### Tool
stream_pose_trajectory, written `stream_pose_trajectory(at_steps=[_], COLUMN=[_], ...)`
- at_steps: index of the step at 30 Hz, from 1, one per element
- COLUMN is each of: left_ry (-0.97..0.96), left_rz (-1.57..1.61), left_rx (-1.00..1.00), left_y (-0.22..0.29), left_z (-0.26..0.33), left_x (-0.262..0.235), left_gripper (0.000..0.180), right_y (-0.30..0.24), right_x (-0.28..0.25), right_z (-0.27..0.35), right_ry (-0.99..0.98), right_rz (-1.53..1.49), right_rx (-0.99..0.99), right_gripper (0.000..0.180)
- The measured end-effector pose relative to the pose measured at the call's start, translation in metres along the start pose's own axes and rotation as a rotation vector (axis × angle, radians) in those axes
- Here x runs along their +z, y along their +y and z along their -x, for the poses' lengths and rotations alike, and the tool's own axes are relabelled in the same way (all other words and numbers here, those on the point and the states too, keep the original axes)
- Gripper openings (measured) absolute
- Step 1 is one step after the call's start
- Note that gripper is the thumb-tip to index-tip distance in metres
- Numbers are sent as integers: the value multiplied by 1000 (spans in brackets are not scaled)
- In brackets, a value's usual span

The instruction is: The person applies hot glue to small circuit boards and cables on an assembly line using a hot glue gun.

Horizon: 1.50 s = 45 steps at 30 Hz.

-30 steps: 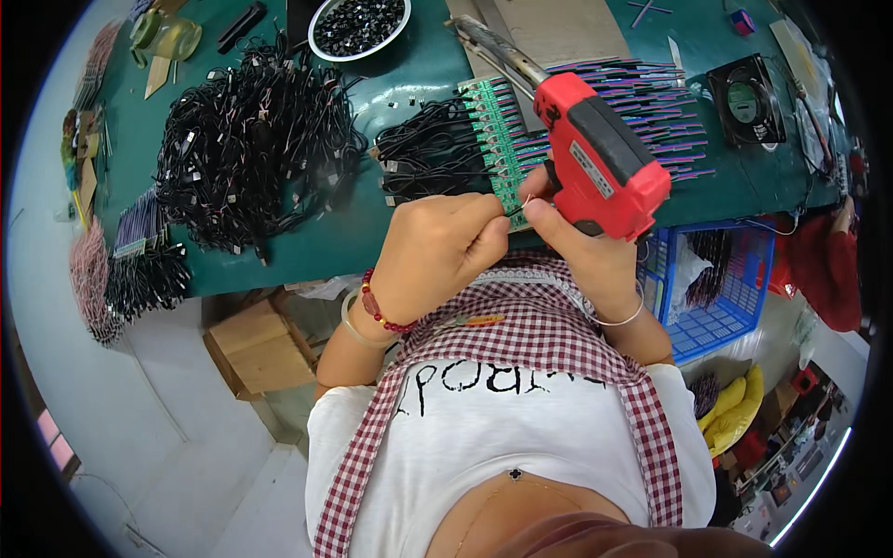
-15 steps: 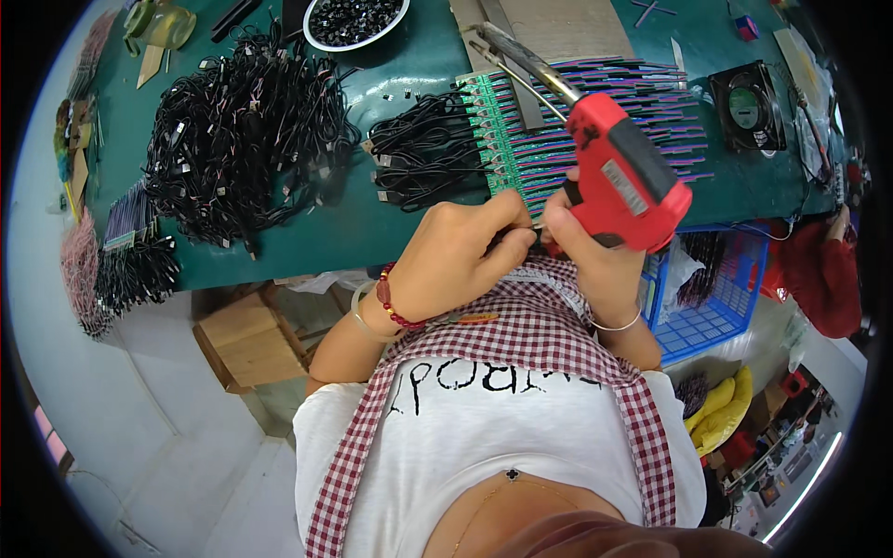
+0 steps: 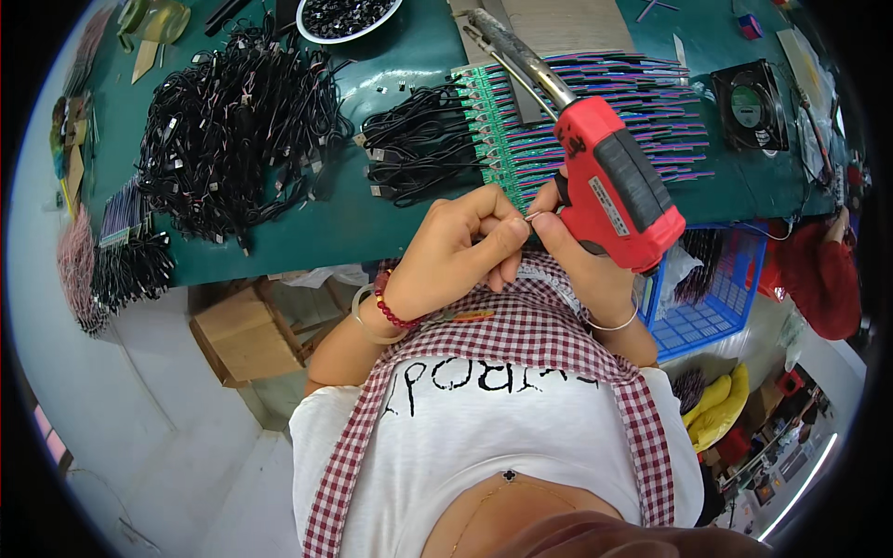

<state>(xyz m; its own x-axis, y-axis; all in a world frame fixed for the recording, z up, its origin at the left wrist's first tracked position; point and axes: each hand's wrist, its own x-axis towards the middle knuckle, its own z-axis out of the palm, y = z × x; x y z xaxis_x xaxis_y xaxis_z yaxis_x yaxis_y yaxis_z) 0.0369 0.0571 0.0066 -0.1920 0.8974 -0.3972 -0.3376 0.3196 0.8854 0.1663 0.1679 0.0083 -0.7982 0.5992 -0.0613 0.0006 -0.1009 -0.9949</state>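
Observation:
My right hand [image 3: 595, 265] grips a red and black soldering gun [image 3: 619, 186], whose metal barrel and thin feed tube tilt up and to the left over the bench. At the front edge of the bench, my left hand [image 3: 465, 237] has thumb and forefinger pinched together. A thin pale strand [image 3: 533, 217] shows between the fingertips of both hands; its kind is too small to tell. Just beyond lies a row of green circuit boards [image 3: 493, 130]. Black USB cables [image 3: 419, 139] run from their left side, and black, pink and blue wires [image 3: 614, 121] from their right.
A tangled heap of black cables [image 3: 242, 139] covers the bench's left part. A white bowl [image 3: 302, 20] of small black parts stands at the back. To the right sit a black fan [image 3: 749, 107] and, below bench level, a blue crate [image 3: 712, 321]. A cardboard box [image 3: 244, 335] stands lower left.
My fingertips have risen slightly, and the pale strand now shows between them. The soldering gun has shifted a little to the left, still in my right hand.

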Motion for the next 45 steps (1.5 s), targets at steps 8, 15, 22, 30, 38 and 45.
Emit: stream_pose_trajectory(at_steps=[8,15,22,30,38,45], left_ry=[-156,-48,136,340,403,396], left_rz=[251,171,-209,-636,-738,-1062], left_rx=[-76,-86,357,635,679,580], left_y=[-6,-4,-10,-11,-10,-10], left_z=[-3,-4,-5,-9,-10,-23], left_x=[-5,-1,-1,1,1,-23], left_gripper=[22,16,9,12,14,14], right_y=[-6,7,2,3,14,30], right_x=[2,-6,1,1,8,-33], right_z=[0,2,1,0,5,36], right_ry=[-16,27,63,115,225,278], right_rz=[-78,375,161,-63,-139,-4], right_rx=[57,-201,-6,139,92,21], right_gripper=[6,11,16,15,45,37])
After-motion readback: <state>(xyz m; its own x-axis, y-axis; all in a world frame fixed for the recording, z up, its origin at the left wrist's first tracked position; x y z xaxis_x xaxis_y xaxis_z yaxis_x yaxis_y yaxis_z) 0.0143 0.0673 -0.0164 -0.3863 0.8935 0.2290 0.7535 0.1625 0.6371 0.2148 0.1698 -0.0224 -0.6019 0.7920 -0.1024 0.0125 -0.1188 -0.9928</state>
